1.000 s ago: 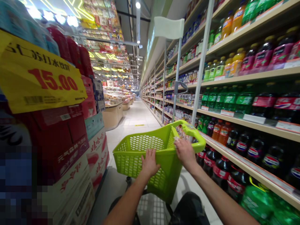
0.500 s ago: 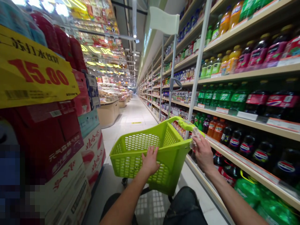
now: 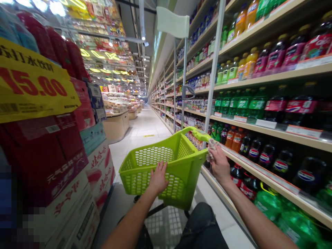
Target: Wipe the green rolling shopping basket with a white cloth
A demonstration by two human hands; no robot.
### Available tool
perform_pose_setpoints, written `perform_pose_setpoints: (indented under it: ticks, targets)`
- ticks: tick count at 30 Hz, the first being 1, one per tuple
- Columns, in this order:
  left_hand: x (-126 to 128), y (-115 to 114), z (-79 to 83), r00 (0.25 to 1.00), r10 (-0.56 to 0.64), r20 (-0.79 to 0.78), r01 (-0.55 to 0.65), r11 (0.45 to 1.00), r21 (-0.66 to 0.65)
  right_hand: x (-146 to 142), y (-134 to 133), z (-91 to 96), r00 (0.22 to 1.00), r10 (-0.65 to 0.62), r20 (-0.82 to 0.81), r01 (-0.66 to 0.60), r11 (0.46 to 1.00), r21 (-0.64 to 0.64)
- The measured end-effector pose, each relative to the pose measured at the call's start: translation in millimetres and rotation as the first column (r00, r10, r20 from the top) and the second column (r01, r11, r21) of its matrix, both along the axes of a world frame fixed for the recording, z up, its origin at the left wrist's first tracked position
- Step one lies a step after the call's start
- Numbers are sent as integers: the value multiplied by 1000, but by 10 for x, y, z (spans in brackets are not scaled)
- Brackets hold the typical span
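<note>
A lime-green plastic shopping basket point(image 3: 145, 178) on a wheeled frame stands tilted in the aisle in front of me. My left hand point(image 3: 157, 178) rests on its near rim, fingers curled over the edge. My right hand point(image 3: 219, 165) is closed round a crumpled white cloth point(image 3: 211, 149) and presses it against the basket's right corner, just below the green handle point(image 3: 198, 134).
Shelves of soft-drink bottles point(image 3: 259, 107) run along the right, close to my right arm. Stacked red and white cartons point(image 3: 64, 162) with a yellow price sign point(image 3: 31, 84) line the left. The tiled aisle point(image 3: 147, 133) stretches ahead past a display counter point(image 3: 115, 122).
My right hand came off the top of the basket's handle and now holds a white cloth at the right corner. The view has crept forward. The left hand stayed on the rim.
</note>
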State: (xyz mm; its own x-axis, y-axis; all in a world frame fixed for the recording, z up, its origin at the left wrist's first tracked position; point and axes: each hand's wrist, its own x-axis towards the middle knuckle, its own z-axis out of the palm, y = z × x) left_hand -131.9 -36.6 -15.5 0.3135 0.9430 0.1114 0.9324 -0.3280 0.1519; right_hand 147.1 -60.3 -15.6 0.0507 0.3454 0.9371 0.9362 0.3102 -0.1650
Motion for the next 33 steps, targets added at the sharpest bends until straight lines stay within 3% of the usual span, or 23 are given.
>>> perform_pose_setpoints:
  ticks: [3,5,6,8,11,13,15,19,21,26,28,31,33]
  targets:
    - [-84,-1,46,999,-45,-4,45,999,-1,-169,7,-459,985,119,124,-108,990,-94]
    - [-185,11,42,1000,-8,-12,8,1000,19,-319,-34,-785,930,264,255,-223,958,-181]
    - [-239,18,26,999,32,-17,-32,999,25,-385,-52,-858,911,304,280,-253,946,-204]
    - [-330,28,-22,994,101,-31,-100,994,38,-489,-56,-772,911,309,272,-259,944,-205]
    - [-395,19,-91,993,112,-36,-110,992,54,-586,52,-338,959,214,184,-193,973,-126]
    - [-416,4,-117,995,93,-26,-91,995,46,-631,144,-211,962,215,167,-202,975,-93]
    - [-456,-11,-133,998,57,-22,-56,997,50,-674,178,-368,943,264,202,-247,963,-108]
    - [-590,-18,-184,992,127,-17,-125,989,75,-779,86,-956,871,376,317,-318,922,-222]
    - [-635,-18,-215,988,155,-17,-153,985,78,-867,56,-971,857,407,315,-334,905,-263]
    - [-701,-41,-226,994,105,-20,-104,992,73,-1070,199,-492,903,390,180,-362,917,-168]
    - [-779,-57,-216,990,142,-14,-140,987,73,-1096,235,-587,892,402,209,-367,912,-184]
    - [-947,-74,-216,972,232,-25,-230,971,68,-1184,196,-984,813,478,332,-382,869,-314]
    - [-1059,-72,-221,976,216,-37,-214,975,54,-1362,169,-1109,769,507,390,-378,852,-362]
